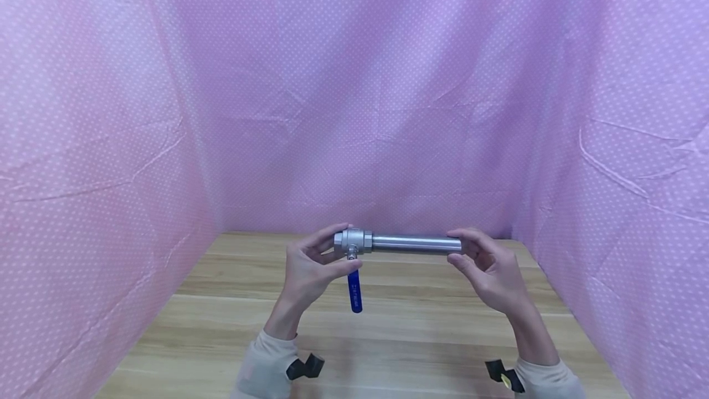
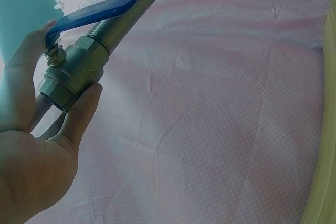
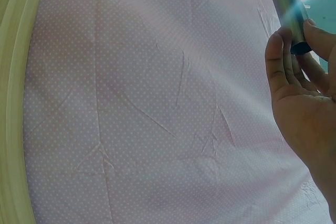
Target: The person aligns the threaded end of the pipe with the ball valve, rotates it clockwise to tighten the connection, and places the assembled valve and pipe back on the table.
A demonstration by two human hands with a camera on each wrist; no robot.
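Observation:
A silver ball valve (image 1: 353, 241) with a blue lever handle (image 1: 355, 291) is joined to a steel pipe (image 1: 412, 243); both are held up level above the table. My left hand (image 1: 310, 270) grips the valve body at its left end, thumb by the base of the lever. In the left wrist view, screw threads (image 2: 102, 39) show where the pipe enters the valve (image 2: 73, 74). At the other end, my right hand (image 1: 493, 270) pinches the pipe between thumb and fingers. The right wrist view shows the open end of the pipe (image 3: 291, 19) between those fingers.
A wooden table (image 1: 399, 337) lies below the hands. Pink dotted cloth (image 1: 376, 91) hangs behind it and along both sides. Black camera mounts (image 1: 306, 367) sit at the wrists, over light sleeves.

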